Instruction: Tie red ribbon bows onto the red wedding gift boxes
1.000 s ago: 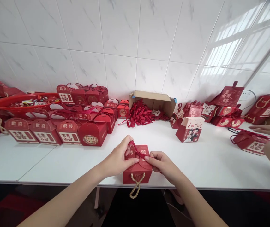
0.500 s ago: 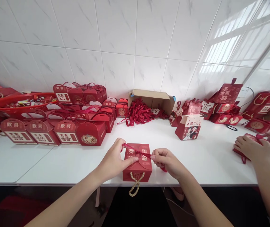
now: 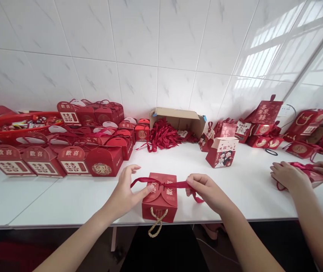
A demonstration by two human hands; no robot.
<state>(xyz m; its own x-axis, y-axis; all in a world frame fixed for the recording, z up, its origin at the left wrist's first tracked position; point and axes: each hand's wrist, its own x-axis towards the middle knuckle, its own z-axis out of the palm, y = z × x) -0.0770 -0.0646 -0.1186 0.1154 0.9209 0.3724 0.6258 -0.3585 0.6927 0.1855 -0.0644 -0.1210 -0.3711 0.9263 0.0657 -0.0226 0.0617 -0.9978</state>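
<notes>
Ribbon [image 3: 177, 184] lies across the top of the box [image 3: 167, 195], your landmark here. Long axis runs left to right, crossing at the middle of the box's top, where its closing flaps meet.

Right of the box: your right hand [image 3: 205, 189], just beside it, thumb and fingers clamped on the ribbon. That stretch looks straight; a loose tail hangs below your grip.

Left of the box: your left hand [image 3: 127, 192], the nearer one. Finger and thumb stand apart; your thumb tip reaches over the box's left top and looks to rest there. Ribbon on this side arches slack into the gap; whether your lower fingers touch it, you can't tell from here.

Key relation: crossing point sits between your hands, closer to the left thumb, and the two ribbon ends lead off opposite ways.

Below the box's front: a cord [image 3: 155, 229] dangles in a loop. Behind the box: a carton [image 3: 178, 112].
</notes>
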